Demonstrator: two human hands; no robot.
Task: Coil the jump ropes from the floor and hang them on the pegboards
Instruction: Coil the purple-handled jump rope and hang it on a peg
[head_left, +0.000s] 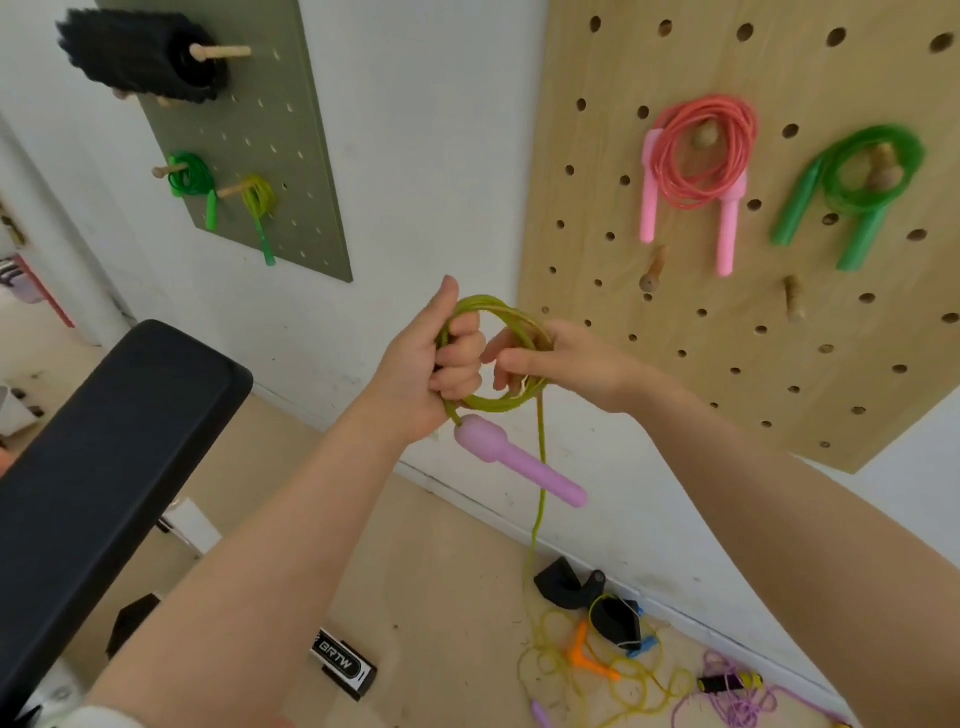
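My left hand (439, 364) grips a coil of olive-green jump rope (493, 306) in front of the wall. Its pink handle (519, 465) hangs just below that hand. My right hand (550, 358) pinches the right side of the coil. A loose strand (540, 493) drops from the coil to the floor. The wooden pegboard (727, 312) at right carries a coiled red rope with pink handles (701, 156) and a coiled green rope (862, 182). Two bare pegs (652, 273) (794, 301) stick out below them.
A green pegboard (291, 156) at the left holds two small coiled ropes and a black roll (145, 57). A black padded bench (93, 462) stands at my left. Tangled yellow, orange and purple ropes (623, 670) and black items lie on the floor by the wall.
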